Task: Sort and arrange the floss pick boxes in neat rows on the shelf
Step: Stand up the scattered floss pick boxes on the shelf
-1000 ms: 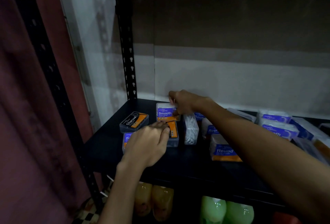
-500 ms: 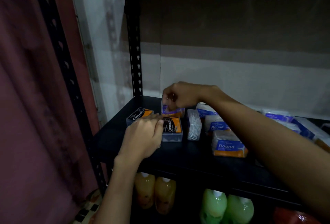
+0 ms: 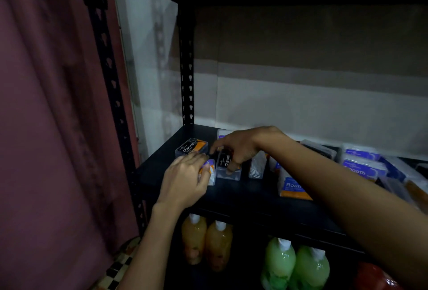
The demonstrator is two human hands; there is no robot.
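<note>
Your right hand [image 3: 240, 148] has come forward off the back box to grip the Charcoal box [image 3: 228, 167]; your left hand [image 3: 185, 179] grasps a purple box [image 3: 209, 171]. Next, square both against the shelf's [image 3: 243, 194] left edge.

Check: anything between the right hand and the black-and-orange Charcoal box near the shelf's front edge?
Nothing visible. The right hand already grips that clear plastic Charcoal box from above; the left hand holds the neighbouring blue-and-orange box.

Charcoal boxes [image 3: 191, 148]: two
Round box [image 3: 292, 188]: one
Orange bottles [image 3: 194, 236]: two
Green bottles [image 3: 279, 264]: two
Hands [image 3: 183, 179]: two
</note>
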